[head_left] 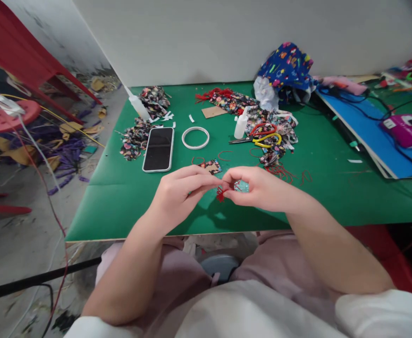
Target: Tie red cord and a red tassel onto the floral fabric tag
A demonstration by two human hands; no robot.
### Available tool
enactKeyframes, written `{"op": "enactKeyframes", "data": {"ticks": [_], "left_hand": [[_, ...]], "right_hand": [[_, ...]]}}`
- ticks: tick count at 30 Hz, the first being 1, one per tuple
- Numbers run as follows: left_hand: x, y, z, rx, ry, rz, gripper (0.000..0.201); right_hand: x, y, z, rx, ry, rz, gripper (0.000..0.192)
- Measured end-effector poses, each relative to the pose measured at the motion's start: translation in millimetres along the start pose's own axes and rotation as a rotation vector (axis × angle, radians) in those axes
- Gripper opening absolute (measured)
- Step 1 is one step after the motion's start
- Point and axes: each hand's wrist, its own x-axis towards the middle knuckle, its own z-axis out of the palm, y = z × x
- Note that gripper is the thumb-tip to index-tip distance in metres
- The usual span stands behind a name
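2 hands are brought together above the near part of the green table (pixel 114 197), and a small red cord knot (pixel 221 193) is pinched between them. The cord lies between the fingertips, its short length running roughly left to right, with a loop hanging just below. The left hand (pixel 181 190) is closed on the left end, the right hand (pixel 258 188) on the right end; both are equally near. A phone (pixel 158 149) and a tape ring (pixel 195 137) lie beyond.
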Motion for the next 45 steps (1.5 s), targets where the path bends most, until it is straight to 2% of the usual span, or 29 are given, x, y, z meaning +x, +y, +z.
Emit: {"op": "enactKeyframes", "data": {"ticks": [8,12,16,18,22,25,28,29,31,33,35,40,45], "left_hand": [[-2,10,6.5,-0.011,0.018,0.099,0.021],[-5,12,9.4,-0.028,0.005,0.057,0.019],[-7,10,12.9,-0.036,0.043,0.006,0.015],[-7,8,14.2,-0.038,0.074,-0.014,0.014],[-4,0,13.9,-0.083,0.154,-0.103,0.021],[-1,-8,11.9,-0.181,0.272,-0.219,0.028],[3,-10,10.0,-0.226,0.397,-0.313,0.025],[4,-9,9.8,-0.23,0.393,-0.328,0.022],[4,-4,10.7,-0.256,0.312,-0.332,0.017],[3,0,13.2,-0.317,0.202,-0.311,0.015],[1,2,16.6,-0.371,0.147,-0.285,0.019],[-2,0,19.6,-0.229,0.196,-0.184,0.011],[0,2,16.1,-0.043,0.214,-0.059,0.007]], "right_hand": [[1,-2,6,-0.207,0.072,-0.08,0.008],[2,-1,9,-0.23,0.115,-0.112,0.005],[3,1,13,-0.221,0.153,-0.131,0.004],[4,2,14,-0.13,0.153,-0.112,0.004],[8,6,17,0.271,0.149,-0.002,0.005],[12,10,18,0.514,0.168,0.095,0.011],[14,12,18,0.624,0.201,0.13,0.013],[15,12,18,0.633,0.224,0.128,0.013],[15,12,17,0.613,0.276,0.112,0.012],[14,11,16,0.532,0.327,0.081,0.01],[12,8,15,0.408,0.377,0.028,0.008],[6,2,14,0.201,0.465,-0.061,0.003],[7,4,17,0.3,0.439,-0.039,0.005]]}}
